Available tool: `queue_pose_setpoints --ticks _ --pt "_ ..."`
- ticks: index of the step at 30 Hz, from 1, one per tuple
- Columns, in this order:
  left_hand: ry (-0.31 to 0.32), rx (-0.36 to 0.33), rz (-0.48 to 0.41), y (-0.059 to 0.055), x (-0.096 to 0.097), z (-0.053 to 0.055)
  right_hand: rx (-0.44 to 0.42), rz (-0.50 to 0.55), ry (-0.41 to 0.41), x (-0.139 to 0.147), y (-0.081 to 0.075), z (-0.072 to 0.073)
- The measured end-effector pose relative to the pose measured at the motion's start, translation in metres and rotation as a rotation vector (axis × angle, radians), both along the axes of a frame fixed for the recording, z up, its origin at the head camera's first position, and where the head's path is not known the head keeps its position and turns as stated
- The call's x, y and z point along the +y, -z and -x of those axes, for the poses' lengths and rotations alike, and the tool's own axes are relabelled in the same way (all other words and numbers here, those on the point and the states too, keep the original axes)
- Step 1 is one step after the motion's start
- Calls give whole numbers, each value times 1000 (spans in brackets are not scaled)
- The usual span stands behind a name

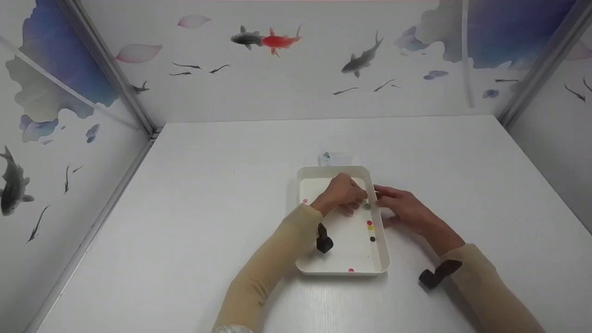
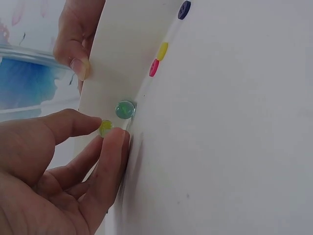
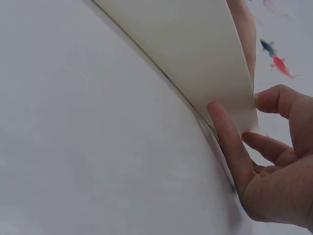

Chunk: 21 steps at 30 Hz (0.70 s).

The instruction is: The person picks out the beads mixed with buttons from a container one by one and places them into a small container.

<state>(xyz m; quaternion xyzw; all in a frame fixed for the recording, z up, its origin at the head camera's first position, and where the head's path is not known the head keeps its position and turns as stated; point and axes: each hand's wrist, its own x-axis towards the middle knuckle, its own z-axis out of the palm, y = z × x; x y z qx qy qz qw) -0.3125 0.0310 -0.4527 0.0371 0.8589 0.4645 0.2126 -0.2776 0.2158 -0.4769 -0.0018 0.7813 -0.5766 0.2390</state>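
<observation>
My left hand (image 1: 343,190) reaches into a white rectangular tray (image 1: 380,240) near its right wall. In the left wrist view, its thumb and finger pinch a small yellow-green marble (image 2: 104,129). Right next to that, a green glass marble (image 2: 125,109) lies against the tray wall. My right hand (image 3: 274,181) holds the right side of the tray from outside, fingers against the outer wall and a fingertip at the rim. Further along the same wall are a pink button (image 2: 154,68), a yellow button (image 2: 163,51) and a dark button (image 2: 184,10).
A small pink piece (image 1: 305,201) lies by the tray's left wall and another pink piece (image 1: 351,270) at its near edge. Behind the tray sits a clear plastic container (image 1: 336,159) on the white table (image 1: 222,199). Printed panels (image 1: 314,92) enclose the back and sides.
</observation>
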Motion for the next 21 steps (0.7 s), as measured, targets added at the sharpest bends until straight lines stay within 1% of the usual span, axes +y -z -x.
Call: queue_pose_setpoints --ticks 5,11,15,18,21 --pt "-5 4 4 -2 0 0 -7 10 7 0 2 1" --pt "-11 11 9 -5 -4 2 -12 -3 12 0 4 3" --pt "-6 29 -46 -8 -8 3 -20 10 28 0 3 3" --pt "-9 30 -92 -12 -10 4 -14 23 25 -1 3 2" --pt "-21 29 -89 -17 -10 7 -16 29 37 -1 3 2"
